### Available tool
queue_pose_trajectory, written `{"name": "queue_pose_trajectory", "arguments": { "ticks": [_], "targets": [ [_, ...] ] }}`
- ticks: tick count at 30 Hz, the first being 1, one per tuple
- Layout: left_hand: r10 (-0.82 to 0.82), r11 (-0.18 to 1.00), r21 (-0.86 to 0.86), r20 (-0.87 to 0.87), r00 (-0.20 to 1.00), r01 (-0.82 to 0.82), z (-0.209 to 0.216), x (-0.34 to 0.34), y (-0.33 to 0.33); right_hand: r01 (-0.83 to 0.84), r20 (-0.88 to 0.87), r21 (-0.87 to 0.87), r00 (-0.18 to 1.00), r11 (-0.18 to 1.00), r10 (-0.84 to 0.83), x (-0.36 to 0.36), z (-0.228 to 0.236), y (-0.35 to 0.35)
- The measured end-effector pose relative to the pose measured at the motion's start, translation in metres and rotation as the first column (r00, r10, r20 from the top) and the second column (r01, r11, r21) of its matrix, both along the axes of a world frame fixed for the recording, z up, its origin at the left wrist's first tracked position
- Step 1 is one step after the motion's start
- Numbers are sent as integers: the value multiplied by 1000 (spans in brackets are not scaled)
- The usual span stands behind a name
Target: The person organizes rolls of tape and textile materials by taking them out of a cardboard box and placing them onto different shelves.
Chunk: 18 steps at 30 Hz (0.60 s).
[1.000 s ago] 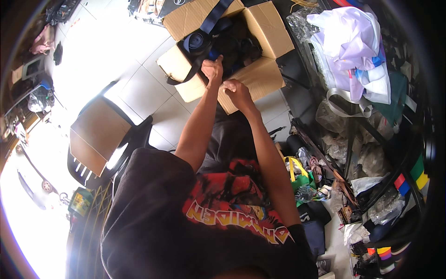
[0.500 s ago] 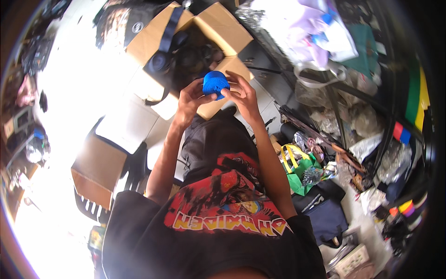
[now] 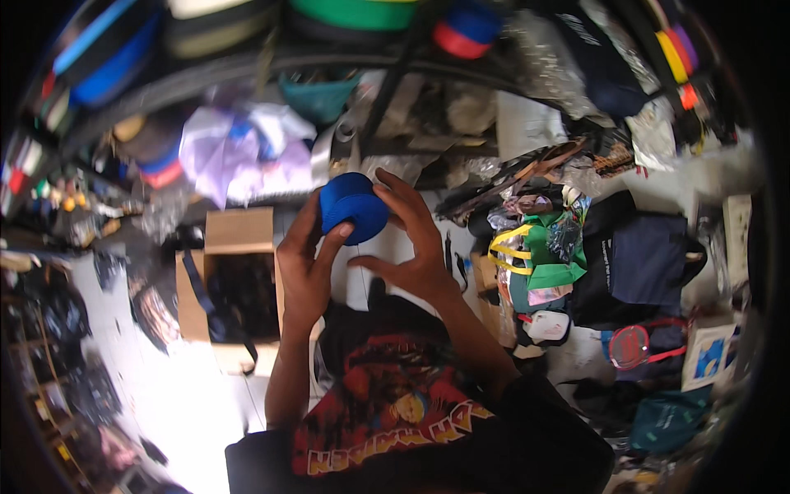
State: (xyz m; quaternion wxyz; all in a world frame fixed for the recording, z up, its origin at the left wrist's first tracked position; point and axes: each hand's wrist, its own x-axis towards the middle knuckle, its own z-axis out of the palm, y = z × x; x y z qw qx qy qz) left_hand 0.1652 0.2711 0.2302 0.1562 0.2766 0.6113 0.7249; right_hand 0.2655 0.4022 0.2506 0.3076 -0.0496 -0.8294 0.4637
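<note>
A blue roll with a finely ribbed surface, like wound webbing or cord, is held up in front of my chest. My left hand is closed around its left side, the thumb pressed on the lower front and the fingers behind. At the roll's right side, my right hand has its fingers spread and curved. Its fingertips are close to the roll's edge; whether they touch it I cannot tell. The right thumb stretches out below the roll, apart from it.
Above is a shelf with coloured rolls, including a green one. An open cardboard box with dark contents stands on the floor at left. At right lie a green bag with yellow handles, a dark blue bag and plastic packages.
My view has turned right and up toward the shelf, so the box now sits at left. The roll is tilted differently. My right hand has loosened, its thumb now off the roll.
</note>
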Motion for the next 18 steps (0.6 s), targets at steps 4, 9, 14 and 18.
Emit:
{"name": "queue_pose_trajectory", "arguments": {
  "ticks": [4,9,14,18],
  "targets": [
    [-85,996,-24,-168,982,82,65,8,67,295,-215,0,933,956,-288,15,13,46],
    [-58,992,94,-267,962,85,111,4,154,403,-478,-20,800,915,-363,-12,67,125],
    [131,991,110,-617,776,-80,151,-41,224,477,-549,38,745,878,-380,-66,118,200],
    [213,960,11,-680,702,-280,146,-59,248,415,-332,20,861,909,-386,-93,106,233]
  ]
}}
